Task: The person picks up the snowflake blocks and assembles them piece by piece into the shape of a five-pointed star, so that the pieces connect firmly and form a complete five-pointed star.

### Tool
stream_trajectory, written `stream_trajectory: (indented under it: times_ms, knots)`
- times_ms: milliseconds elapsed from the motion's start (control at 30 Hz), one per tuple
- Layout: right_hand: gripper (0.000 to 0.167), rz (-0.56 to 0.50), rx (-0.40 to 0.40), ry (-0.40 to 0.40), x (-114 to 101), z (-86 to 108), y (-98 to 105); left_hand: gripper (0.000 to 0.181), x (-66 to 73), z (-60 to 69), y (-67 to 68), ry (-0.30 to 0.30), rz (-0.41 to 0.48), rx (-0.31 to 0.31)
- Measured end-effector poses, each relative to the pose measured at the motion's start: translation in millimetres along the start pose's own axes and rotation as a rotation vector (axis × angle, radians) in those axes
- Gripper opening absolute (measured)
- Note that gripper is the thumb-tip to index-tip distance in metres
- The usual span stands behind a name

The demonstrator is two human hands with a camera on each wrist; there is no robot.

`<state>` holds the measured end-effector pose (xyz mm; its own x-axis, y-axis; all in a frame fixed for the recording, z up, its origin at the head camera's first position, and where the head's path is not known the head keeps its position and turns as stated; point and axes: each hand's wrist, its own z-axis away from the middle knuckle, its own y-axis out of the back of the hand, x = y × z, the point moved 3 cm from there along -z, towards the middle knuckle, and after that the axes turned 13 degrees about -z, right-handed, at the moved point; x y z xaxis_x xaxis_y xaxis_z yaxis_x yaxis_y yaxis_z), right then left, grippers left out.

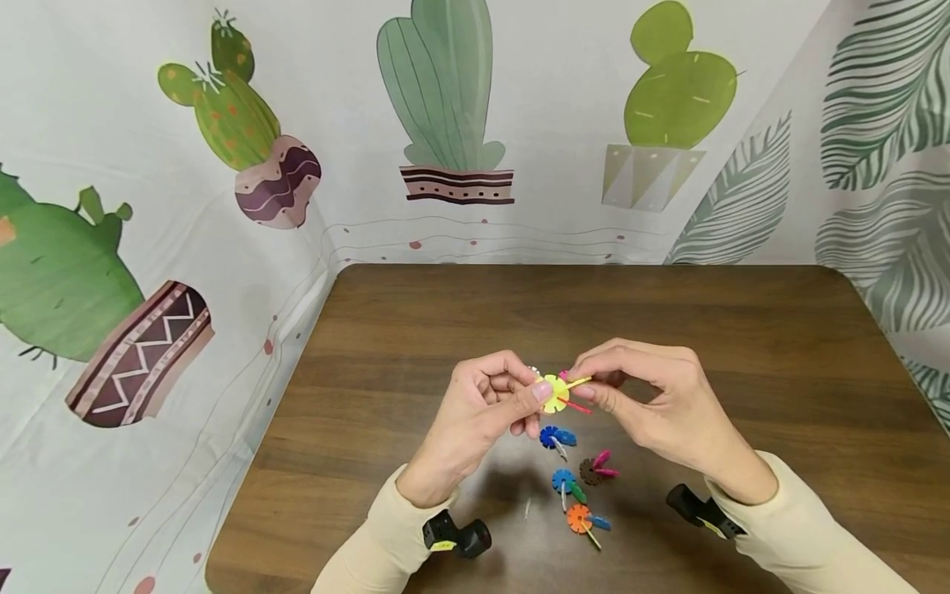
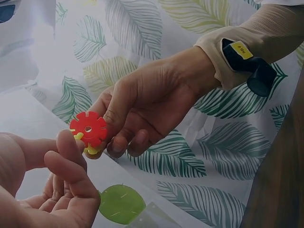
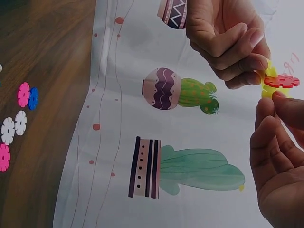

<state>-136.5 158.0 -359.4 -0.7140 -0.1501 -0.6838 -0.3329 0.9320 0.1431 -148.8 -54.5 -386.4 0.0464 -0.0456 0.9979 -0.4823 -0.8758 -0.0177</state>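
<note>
Above the table, my left hand (image 1: 482,417) pinches a yellow notched plastic disc (image 1: 553,394) between thumb and fingers. A red disc (image 1: 575,405) and a second yellow disc (image 1: 580,382) stand edge-on out from it. My right hand (image 1: 660,396) has its thumb and fingertips on this second yellow disc. In the left wrist view, the red disc (image 2: 88,128) shows its face, with yellow parts beneath it. Both hands meet at the joined discs in the right wrist view, where the red disc (image 3: 282,81) appears almost flat; fingers partly hide the yellow pieces.
Below the hands lie joined disc groups: a blue one (image 1: 550,436), a brown disc with pink (image 1: 591,472), a lighter blue one (image 1: 563,481) and an orange one (image 1: 579,518). A pale disc (image 1: 528,509) stands apart. Cactus-print cloth (image 1: 549,239) borders the wooden table (image 1: 416,318).
</note>
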Motion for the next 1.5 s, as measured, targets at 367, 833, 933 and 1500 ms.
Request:
stream_trajectory:
  times_ms: [367, 833, 933, 1500]
  knots:
    - [0.041, 0.179, -0.001, -0.343, 28.6, 7.3, 19.7, 0.011, 1.1, -2.0, 8.7, 0.011, -0.046, 0.057]
    - [0.025, 0.405, -0.175, -0.676, 124.6, 32.7, 26.5, 0.009, 3.5, -1.9, 14.1, 0.013, -0.027, 0.084]
    - [0.026, 0.451, -0.246, -0.756, 146.4, 40.3, 23.0, 0.007, 3.2, -1.8, 14.0, 0.015, -0.024, 0.08]
    - [0.026, 0.638, -0.358, -0.826, 182.3, 61.0, 7.7, 0.028, 2.5, -2.1, 13.7, 0.009, -0.057, 0.022]
